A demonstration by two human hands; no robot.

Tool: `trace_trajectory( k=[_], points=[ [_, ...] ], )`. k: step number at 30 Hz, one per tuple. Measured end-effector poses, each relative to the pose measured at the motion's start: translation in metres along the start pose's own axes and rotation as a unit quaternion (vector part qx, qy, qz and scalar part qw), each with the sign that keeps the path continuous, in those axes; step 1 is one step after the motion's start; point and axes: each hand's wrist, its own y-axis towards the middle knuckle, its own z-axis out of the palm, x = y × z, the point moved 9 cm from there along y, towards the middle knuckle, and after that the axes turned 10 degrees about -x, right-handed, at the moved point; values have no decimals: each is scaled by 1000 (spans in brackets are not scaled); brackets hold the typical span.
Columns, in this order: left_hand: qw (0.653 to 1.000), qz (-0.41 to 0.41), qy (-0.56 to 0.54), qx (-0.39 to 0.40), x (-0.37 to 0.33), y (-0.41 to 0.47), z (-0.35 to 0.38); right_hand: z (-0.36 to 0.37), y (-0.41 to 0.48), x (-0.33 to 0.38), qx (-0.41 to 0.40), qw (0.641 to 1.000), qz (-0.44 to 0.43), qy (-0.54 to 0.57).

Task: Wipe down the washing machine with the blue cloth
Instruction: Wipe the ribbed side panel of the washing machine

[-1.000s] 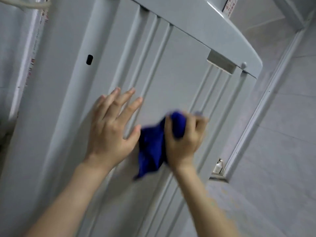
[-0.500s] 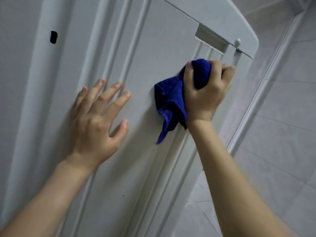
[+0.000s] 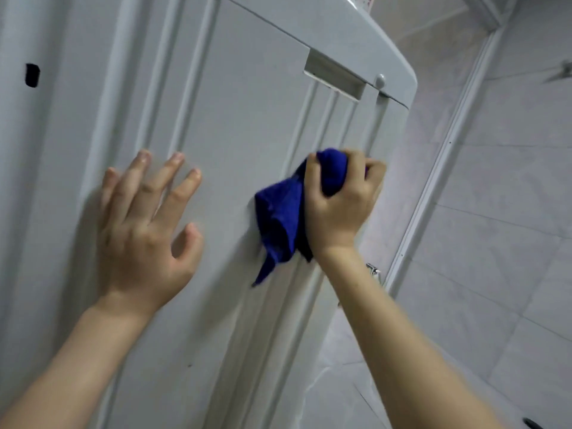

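The ribbed grey side panel of the washing machine [image 3: 247,97] fills most of the head view, tilted. My right hand [image 3: 340,205] is closed around the bunched blue cloth [image 3: 284,218] and presses it against the panel's right-hand ribs, below a recessed handle slot [image 3: 334,77]. A loose corner of the cloth hangs down to the left of my wrist. My left hand [image 3: 145,230] lies flat on the panel with its fingers spread, to the left of the cloth, holding nothing.
Grey tiled walls [image 3: 501,218] and a pale corner trim [image 3: 433,181] stand right of the machine. A small metal fitting [image 3: 373,269] shows behind my right wrist. A dark slot [image 3: 32,75] sits in the panel at far left. Tiled floor [image 3: 334,397] lies below.
My right hand went up to the handle slot with the cloth, then came back down the ribs to mid-panel. My left hand stayed flat on the panel.
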Motion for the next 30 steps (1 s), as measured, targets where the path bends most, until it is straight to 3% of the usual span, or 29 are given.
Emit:
trace_trajectory(
  k=[4,10,12,15,20,23,27,30],
  points=[
    [1000,9,-6,6,-3,0,3,21,50,-9,-23,1000,-12,5],
    [999,32,-16,35,-19,-5,13,-84,-150,-63,87,993,76,-32],
    [998,45,-23,43,-30,-8,17,-102,-180,-67,111,990,83,-36],
    [997,52,-27,47,-43,-10,24,-79,-134,-64,105,991,76,-44],
    [999,39,-10,33,-43,-11,29,-10,40,-52,-24,999,37,20],
    [999,33,-14,34,-41,-12,30,7,80,-54,-43,999,18,27],
    [998,31,-18,43,-46,-14,30,-38,-14,-96,-26,992,119,46],
    [997,52,-19,56,-52,-20,29,-105,-144,-131,50,978,203,21]
  ],
)
